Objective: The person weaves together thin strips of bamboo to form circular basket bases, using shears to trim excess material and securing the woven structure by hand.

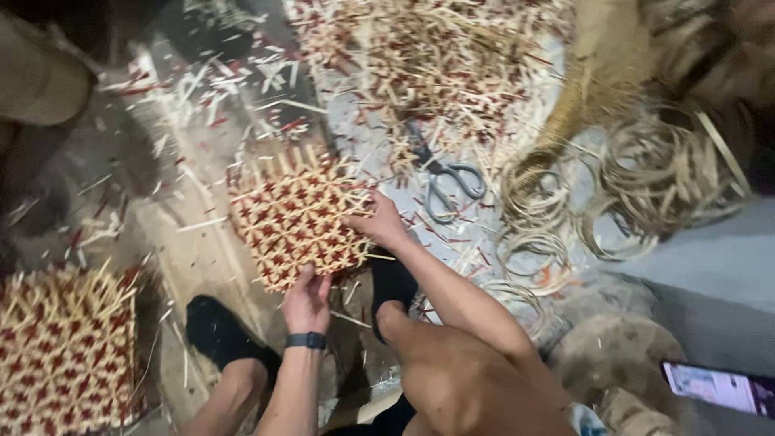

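Woven mat [299, 220] of pale strips and red strips lies flat on the floor just ahead of the person's feet, loose strip ends sticking out along its far and left edges. Left hand [307, 300] grips the near edge — fingers curled together over the weave, thumb side hard to read. Right hand [378, 222] lies on the right edge, fingers bent down onto the mat; whether they pinch a single strip cannot be told from here. A dark band [305, 341] sits on the left wrist. Dark-socked feet [218, 331] are planted just behind the mat, one partly hidden under the right forearm. Grey-handled scissors [446, 184] lie just beyond the right hand, near but not touching. Behind them, a big heap of cut strips [428, 56] — red and pale mixed. To the right, coils of thin cane [638, 182] overlap one another, their far side blurred. A second woven piece [64, 355] sits at lower left, cut off by the frame edge. Scraps litter the floor on the mat's left side; the barest floor is the grey patch at right, where a phone [718, 387] lies, half out of view. Upper corners are dark and unreadable.
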